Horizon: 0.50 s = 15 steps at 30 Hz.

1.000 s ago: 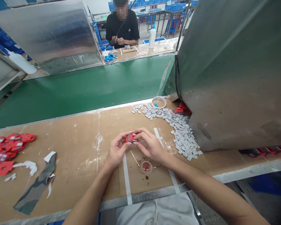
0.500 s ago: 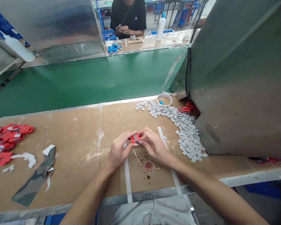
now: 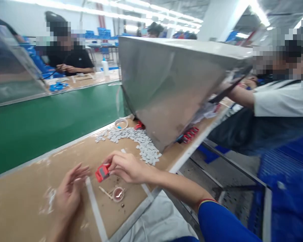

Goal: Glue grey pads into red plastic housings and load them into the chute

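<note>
My right hand (image 3: 126, 166) pinches a small red part with a grey face (image 3: 102, 172) just above the brown bench top (image 3: 27, 188). My left hand (image 3: 69, 191) hovers to the left of the part with its fingers spread, holding nothing; it is blurred by motion. Below the part lie a thin wooden stick (image 3: 105, 192) and a small round cup of dark liquid (image 3: 118, 194). A pile of small grey squares (image 3: 138, 143) spreads across the bench behind my right hand.
A big slanted metal hood (image 3: 171, 84) stands at the back right with red parts (image 3: 189, 134) under its edge. A tape ring (image 3: 121, 123) lies by the green conveyor belt (image 3: 40, 121). A person in a white shirt (image 3: 280, 101) works at right, another person (image 3: 70, 60) sits across the belt.
The view has swung sharply to the right. My left hand has let go of the red part and opened; my right hand alone keeps hold of it.
</note>
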Tool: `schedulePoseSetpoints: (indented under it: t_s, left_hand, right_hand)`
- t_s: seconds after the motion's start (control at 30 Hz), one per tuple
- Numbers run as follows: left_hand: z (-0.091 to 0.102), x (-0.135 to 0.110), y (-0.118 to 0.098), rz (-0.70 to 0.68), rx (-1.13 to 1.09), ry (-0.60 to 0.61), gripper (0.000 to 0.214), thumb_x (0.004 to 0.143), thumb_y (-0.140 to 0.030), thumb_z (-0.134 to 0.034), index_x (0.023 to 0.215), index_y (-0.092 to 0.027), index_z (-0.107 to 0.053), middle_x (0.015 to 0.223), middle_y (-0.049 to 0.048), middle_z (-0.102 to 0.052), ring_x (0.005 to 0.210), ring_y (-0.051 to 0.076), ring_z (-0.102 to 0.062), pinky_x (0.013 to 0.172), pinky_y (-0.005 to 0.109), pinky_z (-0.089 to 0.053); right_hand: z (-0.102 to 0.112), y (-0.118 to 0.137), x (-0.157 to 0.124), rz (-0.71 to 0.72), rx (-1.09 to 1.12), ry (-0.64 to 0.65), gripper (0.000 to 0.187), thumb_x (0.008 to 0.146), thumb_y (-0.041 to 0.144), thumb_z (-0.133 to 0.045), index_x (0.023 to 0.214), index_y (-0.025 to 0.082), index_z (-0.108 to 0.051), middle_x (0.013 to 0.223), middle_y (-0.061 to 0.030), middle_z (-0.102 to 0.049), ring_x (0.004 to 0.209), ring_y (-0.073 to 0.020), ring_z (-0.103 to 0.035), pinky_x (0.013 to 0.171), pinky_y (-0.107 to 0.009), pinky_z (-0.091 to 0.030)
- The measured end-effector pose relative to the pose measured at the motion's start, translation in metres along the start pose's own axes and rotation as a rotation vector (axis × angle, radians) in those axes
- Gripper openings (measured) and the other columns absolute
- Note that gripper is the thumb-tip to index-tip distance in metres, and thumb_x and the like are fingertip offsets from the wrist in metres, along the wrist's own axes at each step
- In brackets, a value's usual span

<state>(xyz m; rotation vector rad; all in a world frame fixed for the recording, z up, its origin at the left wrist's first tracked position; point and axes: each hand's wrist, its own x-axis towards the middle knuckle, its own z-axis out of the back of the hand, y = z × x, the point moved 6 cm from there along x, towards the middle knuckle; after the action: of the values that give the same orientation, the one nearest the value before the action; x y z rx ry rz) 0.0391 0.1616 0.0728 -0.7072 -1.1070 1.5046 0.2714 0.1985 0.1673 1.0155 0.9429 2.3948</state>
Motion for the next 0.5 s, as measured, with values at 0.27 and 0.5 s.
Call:
schedulePoseSetpoints:
  t_s: [0.27, 0.5]
  left_hand:
    - [-0.004, 0.009, 0.003, 0.172, 0.176, -0.05, 0.049, 0.083, -0.06, -0.056, 0.111, -0.021, -0.065, 0.096, 0.0079, -0.074, 0.1, 0.032, -0.069, 0.103, 0.053, -0.05]
    - [-0.006, 0.006, -0.012, 0.194, 0.213, -0.23, 0.057, 0.066, -0.057, -0.059, 0.108, -0.019, -0.068, 0.086, 0.0051, -0.075, 0.095, 0.029, -0.07, 0.099, 0.049, -0.053]
  right_hand:
    - [0.141, 0.004, -0.201, -0.573, -0.54, -0.423, 0.009, 0.096, 0.014, -0.05, 0.091, 0.02, -0.054, 0.105, -0.007, -0.064, 0.09, -0.0173, -0.064, 0.077, -0.029, -0.052]
    - [0.176, -0.103, -0.248, -0.996, -0.828, -0.523, 0.008, 0.094, 0.018, -0.055, 0.09, 0.015, -0.062, 0.101, -0.0088, -0.057, 0.077, -0.0174, -0.062, 0.073, -0.03, -0.051]
